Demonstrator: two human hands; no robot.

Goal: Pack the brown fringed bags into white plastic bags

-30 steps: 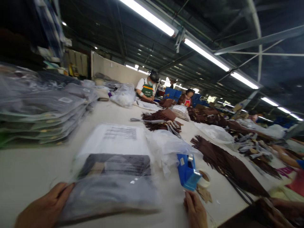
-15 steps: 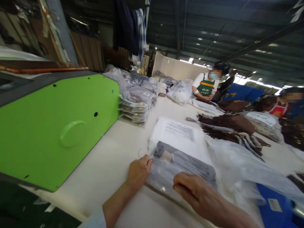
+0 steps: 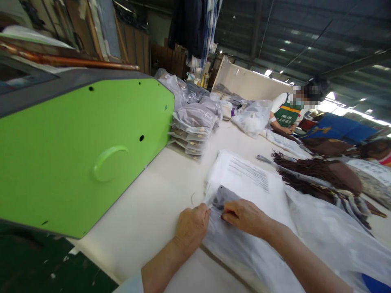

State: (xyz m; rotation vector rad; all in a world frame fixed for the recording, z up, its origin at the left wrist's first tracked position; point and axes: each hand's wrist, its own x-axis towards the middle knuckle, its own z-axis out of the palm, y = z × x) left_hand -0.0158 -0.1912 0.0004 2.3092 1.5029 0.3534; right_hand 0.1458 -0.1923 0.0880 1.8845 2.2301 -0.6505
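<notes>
A frosted plastic bag (image 3: pixel 241 248) lies in front of me, with something dark grey showing through near its top. My left hand (image 3: pixel 193 226) is closed on the bag's left corner, thumb and fingers pinched together. Close to it, my right hand (image 3: pixel 244 216) has its fingers curled and pinched on the bag's upper edge; the exact spot between its fingertips is hidden. Just beyond both hands lies a stack of white plastic bags (image 3: pixel 241 173) with printed text, partly under the bag I hold.
To the left stands a green machine panel (image 3: pixel 73 162). Beside it is a pile of packed bags (image 3: pixel 192 130). Dark brown fringed goods (image 3: pixel 324 175) and loose clear plastic (image 3: pixel 324 219) cover the right side. A co-worker in a green apron (image 3: pixel 288 114) stands across the table (image 3: pixel 165 183).
My right hand has moved left and away from me along the bag, up beside my left hand. My left hand keeps its grip. The camera view has turned left.
</notes>
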